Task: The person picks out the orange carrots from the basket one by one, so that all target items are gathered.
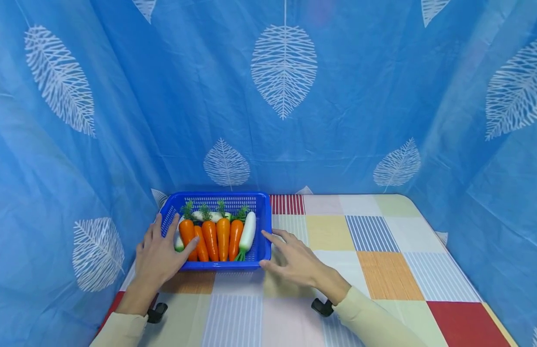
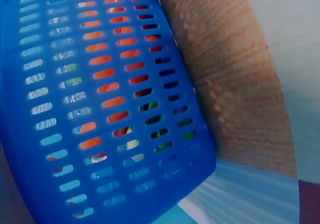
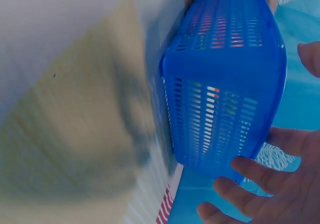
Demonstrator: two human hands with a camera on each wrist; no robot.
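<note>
A blue plastic basket [image 1: 225, 265] stands at the back left of the table, with a row of several orange carrots [image 1: 209, 241] inside. A white radish [image 1: 248, 231] with green leaves lies at the row's right end. My left hand [image 1: 157, 255] is spread at the basket's left side, its thumb reaching over the front left corner. At the right side, my right hand [image 1: 296, 260] has its fingers apart, fingertips right by the basket's wall [image 3: 225, 66]. The left wrist view shows the slotted wall but not the left hand's fingers.
A patchwork-patterned cloth [image 1: 381, 274] covers the table. Blue curtains with white leaf prints [image 1: 284, 67] hang close behind the basket and along both sides. More pale vegetables [image 1: 214, 216] lie behind the carrots. Each wrist wears a small black device [image 1: 322, 307].
</note>
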